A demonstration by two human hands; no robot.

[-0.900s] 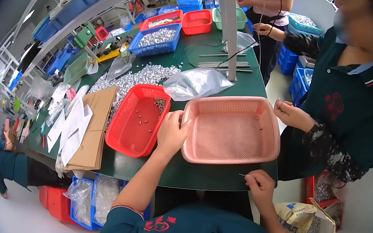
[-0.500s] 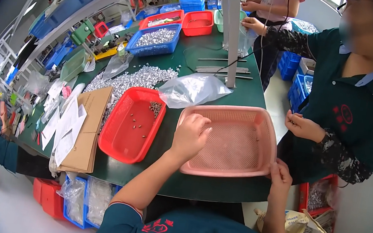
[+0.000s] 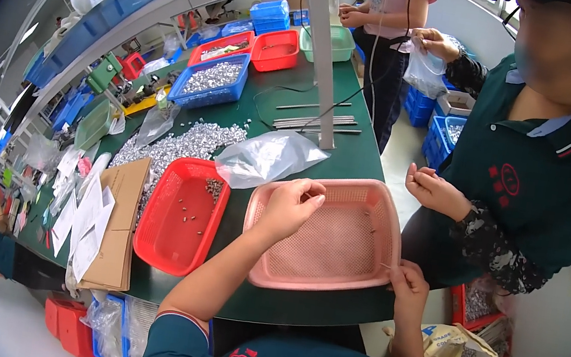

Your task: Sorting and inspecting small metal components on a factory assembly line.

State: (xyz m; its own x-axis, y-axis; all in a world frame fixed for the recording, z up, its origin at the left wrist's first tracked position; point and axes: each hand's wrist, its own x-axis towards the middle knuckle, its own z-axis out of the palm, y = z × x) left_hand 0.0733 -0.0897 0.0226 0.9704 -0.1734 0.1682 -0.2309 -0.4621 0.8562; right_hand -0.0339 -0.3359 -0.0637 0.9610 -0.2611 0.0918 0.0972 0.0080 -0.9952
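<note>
A pink mesh basket stands on the green table in front of me, with a few tiny pieces in it. Over its left side hovers my left hand, fingers curled and thumb near the index finger; anything pinched there is too small to name. My right hand is at the basket's near right corner, its fingers pressed together. A thin pale sliver shows at its fingertips, but I cannot tell what it is. Left of the basket, a red basket holds small metal pieces, several of them scattered on its bottom.
A clear plastic bag lies behind the baskets, beside a heap of shiny metal parts. Cardboard and papers lie at left. Metal rods rest by the shelf post. A co-worker stands close at right, holding a bag.
The whole view has shifted slightly. My left fingers have curled in more. The co-worker's bag has moved right, away from the table. The pale sliver now shows at my right fingertips.
</note>
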